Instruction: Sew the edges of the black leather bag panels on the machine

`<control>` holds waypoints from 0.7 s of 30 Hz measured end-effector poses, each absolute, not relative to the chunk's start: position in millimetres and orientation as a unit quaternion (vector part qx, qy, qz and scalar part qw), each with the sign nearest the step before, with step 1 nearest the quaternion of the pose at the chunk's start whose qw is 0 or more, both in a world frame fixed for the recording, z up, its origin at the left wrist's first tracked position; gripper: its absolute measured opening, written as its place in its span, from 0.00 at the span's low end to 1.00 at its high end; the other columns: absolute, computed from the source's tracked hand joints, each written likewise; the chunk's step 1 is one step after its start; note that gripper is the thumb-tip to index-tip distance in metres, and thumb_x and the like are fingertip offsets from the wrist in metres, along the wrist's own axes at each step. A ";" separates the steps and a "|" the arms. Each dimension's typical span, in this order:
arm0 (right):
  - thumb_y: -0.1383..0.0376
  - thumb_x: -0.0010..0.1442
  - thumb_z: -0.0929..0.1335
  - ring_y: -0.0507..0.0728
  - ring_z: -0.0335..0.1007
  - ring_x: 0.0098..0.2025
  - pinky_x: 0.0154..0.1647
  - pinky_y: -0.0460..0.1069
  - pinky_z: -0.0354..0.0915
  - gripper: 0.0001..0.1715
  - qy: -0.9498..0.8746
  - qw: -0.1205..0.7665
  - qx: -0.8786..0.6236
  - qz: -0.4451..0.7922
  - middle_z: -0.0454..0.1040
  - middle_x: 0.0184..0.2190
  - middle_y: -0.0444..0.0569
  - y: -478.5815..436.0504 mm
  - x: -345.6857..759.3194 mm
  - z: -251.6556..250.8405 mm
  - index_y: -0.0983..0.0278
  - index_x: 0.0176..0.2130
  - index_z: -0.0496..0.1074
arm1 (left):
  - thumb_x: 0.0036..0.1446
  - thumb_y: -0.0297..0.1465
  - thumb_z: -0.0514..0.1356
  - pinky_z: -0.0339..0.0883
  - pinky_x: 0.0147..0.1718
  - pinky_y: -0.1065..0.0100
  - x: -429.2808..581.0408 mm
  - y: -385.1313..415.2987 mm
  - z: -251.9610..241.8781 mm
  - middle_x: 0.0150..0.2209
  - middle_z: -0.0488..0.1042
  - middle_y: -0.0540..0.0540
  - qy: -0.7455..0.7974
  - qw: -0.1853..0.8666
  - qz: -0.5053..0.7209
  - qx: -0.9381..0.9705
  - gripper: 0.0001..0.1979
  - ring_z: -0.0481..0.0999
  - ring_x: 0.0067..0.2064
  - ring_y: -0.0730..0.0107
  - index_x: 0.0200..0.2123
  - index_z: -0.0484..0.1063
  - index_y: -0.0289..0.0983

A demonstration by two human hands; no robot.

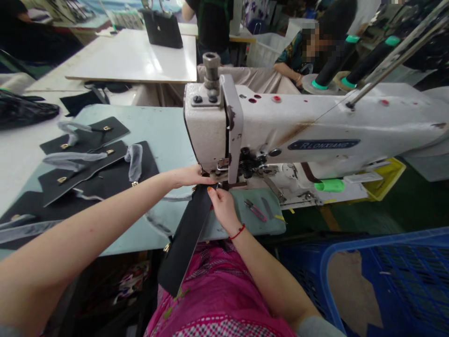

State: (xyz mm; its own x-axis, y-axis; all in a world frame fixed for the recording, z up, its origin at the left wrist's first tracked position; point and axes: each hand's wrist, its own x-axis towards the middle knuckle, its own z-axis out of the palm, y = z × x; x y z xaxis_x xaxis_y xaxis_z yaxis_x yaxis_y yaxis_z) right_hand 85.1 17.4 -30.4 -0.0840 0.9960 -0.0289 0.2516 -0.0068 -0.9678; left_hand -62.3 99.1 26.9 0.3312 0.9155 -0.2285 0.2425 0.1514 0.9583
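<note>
A long black leather-like panel (pixel 189 234) slants from under the sewing machine's (pixel 210 126) needle area down toward my lap. At its far end my left hand (pixel 191 177) holds it, thumb stretched along the panel; the other fingers are partly hidden by the machine head. My right hand (pixel 224 206) pinches the panel's right edge just below the needle area, thumb on top. A gold-coloured fitting (pixel 167 247) and a strap wrapped in translucent film (pixel 157 222) hang at the panel's left side. The needle itself is hidden.
Several similar black panels (pixel 140 159) with wrapped straps lie left on the pale green table (pixel 168 121). Pink-handled thread snips (pixel 256 210) lie right of my hand. A blue basket (pixel 351 248) stands lower right. Behind are thread cones (pixel 329 65), a black bag (pixel 163 28) and other people.
</note>
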 end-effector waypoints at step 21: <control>0.50 0.62 0.63 0.48 0.47 0.21 0.19 0.44 0.45 0.28 -0.598 0.282 -0.472 0.583 0.52 0.18 0.40 -28.1 148.0 -9.6 0.63 0.19 0.55 | 0.50 0.46 0.62 0.47 0.64 0.54 -120.3 10.9 -77.5 0.61 0.66 0.40 0.577 0.386 0.316 0.647 0.32 0.61 0.63 0.49 0.56 0.67 0.38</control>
State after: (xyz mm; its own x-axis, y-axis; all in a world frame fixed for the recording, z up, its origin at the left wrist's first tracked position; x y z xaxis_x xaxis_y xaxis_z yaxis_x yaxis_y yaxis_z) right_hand 148.0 -28.1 -9.6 -0.3950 0.8935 -0.2135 0.2350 -0.1264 -0.9637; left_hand -120.3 10.9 -77.5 0.1336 0.9904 -0.0368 0.5034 -0.0358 0.8633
